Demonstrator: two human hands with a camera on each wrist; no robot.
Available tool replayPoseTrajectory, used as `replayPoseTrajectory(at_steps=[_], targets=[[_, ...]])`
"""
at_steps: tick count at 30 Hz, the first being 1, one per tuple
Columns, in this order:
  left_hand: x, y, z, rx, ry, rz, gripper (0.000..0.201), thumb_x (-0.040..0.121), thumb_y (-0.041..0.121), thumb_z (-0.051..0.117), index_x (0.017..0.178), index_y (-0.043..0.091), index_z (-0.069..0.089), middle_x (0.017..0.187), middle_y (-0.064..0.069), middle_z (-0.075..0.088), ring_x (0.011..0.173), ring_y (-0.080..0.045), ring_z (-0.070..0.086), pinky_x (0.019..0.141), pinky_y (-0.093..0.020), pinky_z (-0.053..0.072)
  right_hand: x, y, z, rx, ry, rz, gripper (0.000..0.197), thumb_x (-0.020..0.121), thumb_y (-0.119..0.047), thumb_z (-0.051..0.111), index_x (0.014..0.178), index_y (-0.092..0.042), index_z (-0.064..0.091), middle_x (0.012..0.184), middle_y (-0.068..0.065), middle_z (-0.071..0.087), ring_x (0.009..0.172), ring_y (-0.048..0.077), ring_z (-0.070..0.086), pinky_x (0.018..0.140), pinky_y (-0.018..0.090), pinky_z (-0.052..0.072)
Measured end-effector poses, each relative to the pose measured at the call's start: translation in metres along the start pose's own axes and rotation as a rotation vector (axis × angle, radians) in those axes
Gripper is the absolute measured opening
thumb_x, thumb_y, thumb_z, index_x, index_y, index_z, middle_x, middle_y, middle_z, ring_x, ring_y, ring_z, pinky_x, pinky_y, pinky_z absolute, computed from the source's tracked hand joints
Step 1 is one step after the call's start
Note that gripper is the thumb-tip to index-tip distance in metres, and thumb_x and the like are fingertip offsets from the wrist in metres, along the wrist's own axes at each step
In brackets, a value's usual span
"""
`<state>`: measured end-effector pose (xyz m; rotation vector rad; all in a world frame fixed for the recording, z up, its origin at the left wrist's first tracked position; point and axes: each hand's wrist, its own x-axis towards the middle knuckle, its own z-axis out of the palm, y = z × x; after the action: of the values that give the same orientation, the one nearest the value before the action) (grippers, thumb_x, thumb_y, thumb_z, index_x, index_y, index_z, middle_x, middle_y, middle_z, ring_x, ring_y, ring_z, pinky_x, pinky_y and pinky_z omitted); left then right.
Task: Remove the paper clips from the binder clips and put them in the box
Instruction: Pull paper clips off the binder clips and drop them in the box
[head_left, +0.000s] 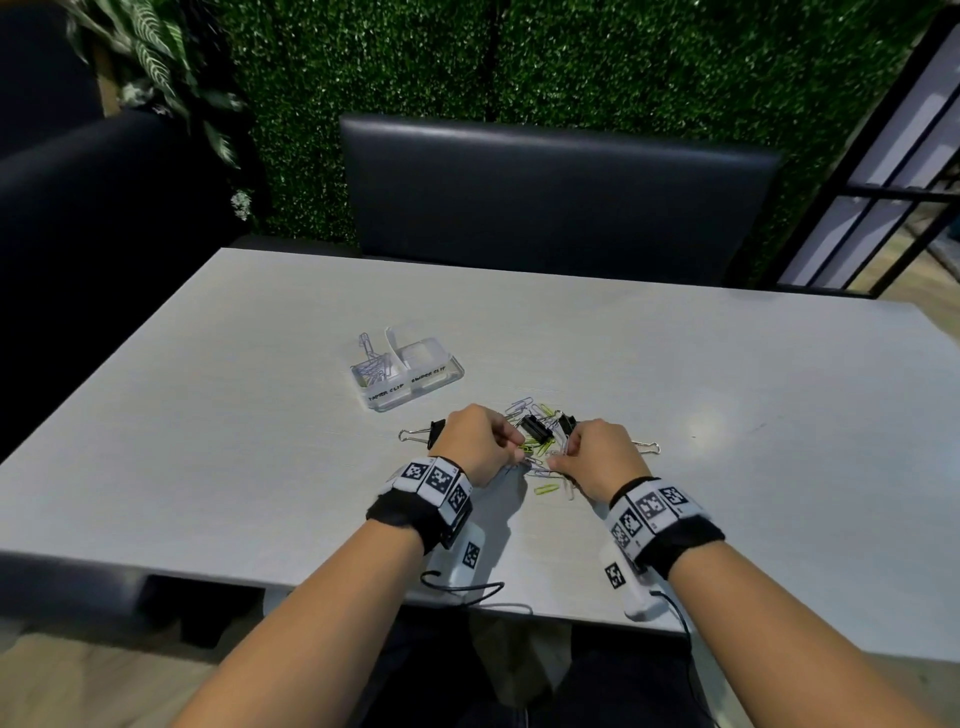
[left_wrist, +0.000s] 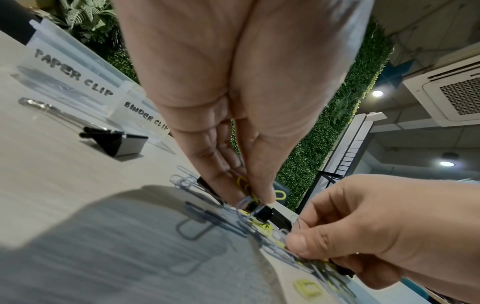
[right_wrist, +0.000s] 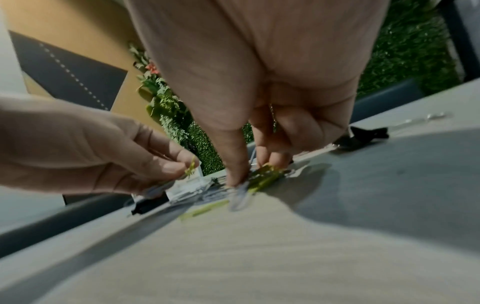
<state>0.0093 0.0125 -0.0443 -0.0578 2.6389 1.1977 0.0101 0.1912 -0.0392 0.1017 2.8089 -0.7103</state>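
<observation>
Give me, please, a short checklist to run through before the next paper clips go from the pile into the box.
1. Box within reach, open: ok.
2. "PAPER CLIP" compartment told apart from "BINDER CLIP": ok.
3. Left hand pinches clips: ok.
4. Right hand pinches clips in the pile: ok.
5. Pinched clips free of the binder clip: cannot tell.
6. Loose yellow clip not forgotten: not ok, lies on the table.

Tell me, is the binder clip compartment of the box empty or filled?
Empty: the box's right compartment shows only clear plastic in the head view.
</observation>
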Motion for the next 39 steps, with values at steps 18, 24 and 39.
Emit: replayPoseTrajectory(at_steps=[18,24,39], targets=[[0.007,-0.010,-0.027,-0.307,0.062,0.010,0.012,0.082,0.015,0.082,0.087,0.024,0.076,0.079,0.003,0.077,0.071,-0.009,0.070,0.079,-0.026,0.060,0.013,0.006,-0.033,0.577,0.022,0.055,0.010,0.088,-0.009,0.074,0.082,-0.002,0.071,0.078,0.018,0.076,0.070,0.028,0.074,0.043,0.022,0.050],[0.006,-0.019,-0.053,-0.435,0.140,-0.007,0.011,0.084,0.007,0.080,0.094,0.010,0.076,0.077,-0.005,0.073,0.062,-0.011,0.066,0.056,-0.012,0.053,0.029,-0.023,-0.031,0.797,-0.033,-0.044,0.010,0.089,-0.004,0.072,0.086,0.005,0.069,0.082,0.017,0.074,0.083,0.031,0.077,0.065,0.035,0.059],[0.056,-0.076,-0.157,-0.320,0.555,-0.159,0.007,0.078,0.015,0.084,0.084,0.017,0.079,0.077,-0.005,0.077,0.076,-0.021,0.076,0.081,-0.036,0.063,0.102,-0.192,0.028,0.792,-0.198,-0.251,0.007,0.090,-0.005,0.071,0.084,-0.004,0.068,0.081,0.015,0.072,0.081,0.026,0.077,0.061,0.023,0.057]])
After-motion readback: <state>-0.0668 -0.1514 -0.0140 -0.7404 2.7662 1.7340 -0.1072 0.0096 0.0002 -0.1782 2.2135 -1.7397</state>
